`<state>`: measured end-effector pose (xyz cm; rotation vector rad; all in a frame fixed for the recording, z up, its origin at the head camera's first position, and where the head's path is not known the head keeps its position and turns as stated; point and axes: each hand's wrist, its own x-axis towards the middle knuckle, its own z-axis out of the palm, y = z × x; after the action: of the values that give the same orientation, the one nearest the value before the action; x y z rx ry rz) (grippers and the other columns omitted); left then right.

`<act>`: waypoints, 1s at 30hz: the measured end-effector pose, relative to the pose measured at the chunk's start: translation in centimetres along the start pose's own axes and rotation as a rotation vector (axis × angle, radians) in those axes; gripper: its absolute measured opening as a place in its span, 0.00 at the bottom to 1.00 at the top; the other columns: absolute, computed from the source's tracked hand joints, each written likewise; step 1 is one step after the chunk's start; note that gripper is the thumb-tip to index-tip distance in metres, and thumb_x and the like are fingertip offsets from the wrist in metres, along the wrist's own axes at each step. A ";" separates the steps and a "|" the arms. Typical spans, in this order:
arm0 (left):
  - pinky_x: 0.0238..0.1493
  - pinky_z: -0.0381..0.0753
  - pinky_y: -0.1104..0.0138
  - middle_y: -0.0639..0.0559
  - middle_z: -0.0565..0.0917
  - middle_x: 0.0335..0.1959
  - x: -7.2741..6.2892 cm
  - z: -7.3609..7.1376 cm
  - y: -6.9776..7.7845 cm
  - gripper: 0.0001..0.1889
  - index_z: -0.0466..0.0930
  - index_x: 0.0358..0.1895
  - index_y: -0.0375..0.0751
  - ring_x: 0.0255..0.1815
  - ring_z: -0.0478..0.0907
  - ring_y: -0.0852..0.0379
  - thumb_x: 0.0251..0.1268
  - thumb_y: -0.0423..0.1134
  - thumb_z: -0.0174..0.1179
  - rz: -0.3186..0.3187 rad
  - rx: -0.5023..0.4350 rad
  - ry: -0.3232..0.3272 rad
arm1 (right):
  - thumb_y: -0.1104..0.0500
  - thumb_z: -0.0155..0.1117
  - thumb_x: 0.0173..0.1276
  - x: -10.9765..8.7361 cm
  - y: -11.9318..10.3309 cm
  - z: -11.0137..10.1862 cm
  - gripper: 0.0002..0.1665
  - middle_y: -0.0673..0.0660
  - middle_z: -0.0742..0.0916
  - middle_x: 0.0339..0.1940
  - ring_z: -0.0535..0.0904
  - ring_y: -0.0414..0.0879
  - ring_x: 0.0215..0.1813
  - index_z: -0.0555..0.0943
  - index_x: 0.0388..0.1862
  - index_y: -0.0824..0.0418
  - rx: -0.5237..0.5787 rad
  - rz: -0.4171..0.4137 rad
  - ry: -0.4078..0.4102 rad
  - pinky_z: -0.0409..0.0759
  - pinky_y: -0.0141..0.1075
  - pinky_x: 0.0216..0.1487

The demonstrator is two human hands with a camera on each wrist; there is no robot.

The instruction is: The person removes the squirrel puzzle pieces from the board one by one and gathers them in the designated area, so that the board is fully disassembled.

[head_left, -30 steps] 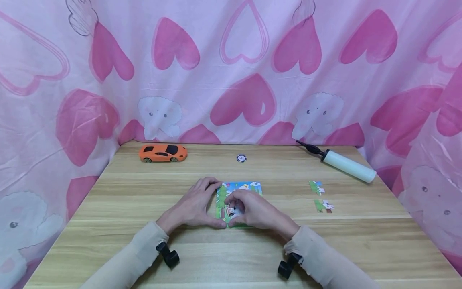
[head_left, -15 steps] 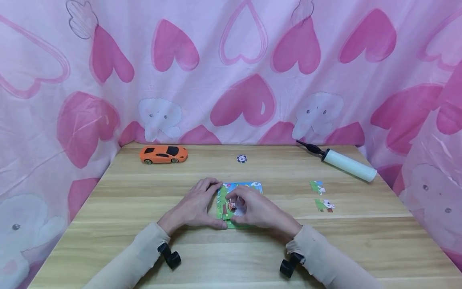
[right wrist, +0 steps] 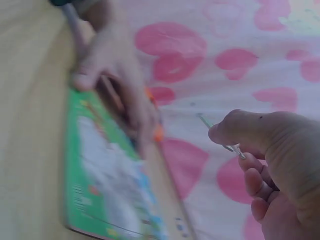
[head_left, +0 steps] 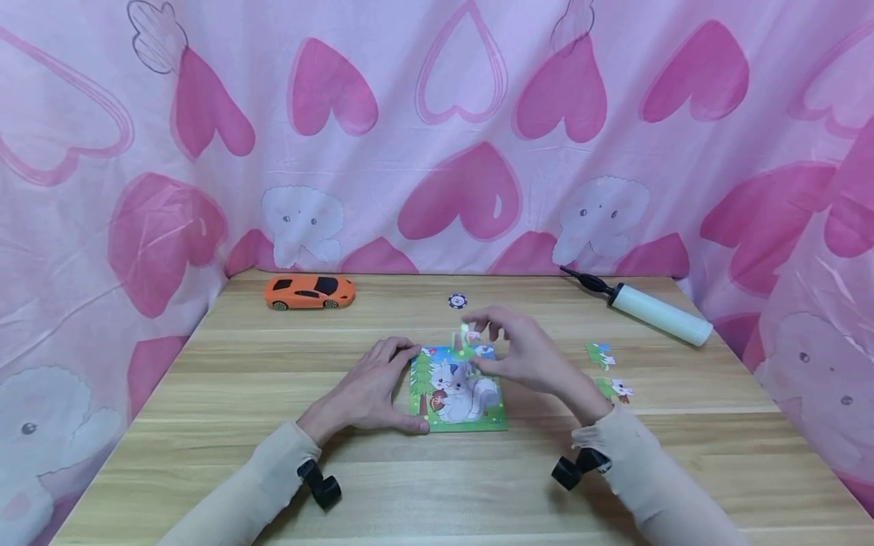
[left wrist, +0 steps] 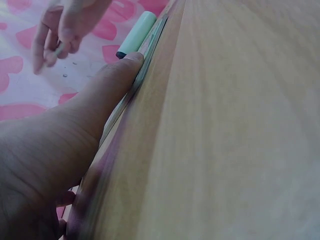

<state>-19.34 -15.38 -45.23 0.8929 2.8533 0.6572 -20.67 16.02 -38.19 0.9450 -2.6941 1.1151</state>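
L hand (head_left: 369, 387) rests along the puzzle board's (head_left: 497, 422) left edge: fingers extended to its far left corner, thumb stretched out to the near edge, nr the left corner. R hand (head_left: 524, 353) is raised over the board's far right corner & pinches a puzzle piece (head_left: 459, 343) btwn thumb and fingers; R wrist view shows it edge-on, clear of the board. Board lies flat abt mid tabletop (head_left: 437, 493), well short of the far edge, w/ a grey squirrel & a brown nut printed on it.

Two loose pieces lie to the right, btwn board & the tabletop's right edge: upper piece (head_left: 600, 355), w/ lower piece (head_left: 620, 390) just nearer, by the R forearm.

Orange toy car (head_left: 309, 292) sits nr the far left corner, blue-and-white chip (head_left: 457, 301) nr mid far edge. Hand pump (head_left: 658, 315), pale green w/ black nozzle, lies at an angle by the far right corner. Behind: pink curtain (head_left: 457, 189) w/ hearts. Black wrist cams on both beige sleeves.
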 end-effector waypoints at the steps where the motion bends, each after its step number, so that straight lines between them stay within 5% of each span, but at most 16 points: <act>1: 0.88 0.61 0.45 0.47 0.63 0.85 0.0 0.0 0.0 0.73 0.60 0.90 0.42 0.85 0.60 0.47 0.45 0.84 0.76 0.001 0.001 0.001 | 0.60 0.87 0.65 -0.1 0.0 -0.6 0.38 0.48 0.87 0.55 0.81 0.52 0.52 0.83 0.73 0.54 -0.009 0.006 0.022 0.83 0.42 0.50; 6: 0.88 0.61 0.45 0.47 0.63 0.85 0.0 0.1 0.0 0.73 0.60 0.90 0.42 0.85 0.60 0.47 0.46 0.84 0.76 0.005 0.005 0.002 | 0.59 0.87 0.65 -0.8 -0.1 -3.6 0.37 0.47 0.85 0.54 0.78 0.46 0.51 0.84 0.72 0.52 -0.036 0.039 0.109 0.79 0.40 0.52; 14: 0.89 0.60 0.45 0.47 0.62 0.86 0.0 0.1 0.0 0.73 0.59 0.90 0.43 0.85 0.59 0.47 0.46 0.85 0.75 0.002 0.009 0.002 | 0.63 0.87 0.63 -2.3 1.0 -7.4 0.36 0.49 0.84 0.50 0.74 0.45 0.49 0.86 0.71 0.53 -0.111 -0.018 0.220 0.74 0.34 0.48; 30: 0.89 0.60 0.45 0.48 0.62 0.86 0.0 0.1 -0.1 0.74 0.59 0.90 0.45 0.86 0.59 0.47 0.44 0.87 0.73 -0.019 0.007 -0.007 | 0.68 0.83 0.66 -6.9 3.1 -13.9 0.37 0.50 0.81 0.53 0.73 0.38 0.49 0.86 0.74 0.54 -0.176 0.055 0.314 0.69 0.26 0.47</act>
<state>-19.41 -15.39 -45.32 0.8667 2.8558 0.6418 -19.02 30.47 -31.99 0.6152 -2.5216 0.9265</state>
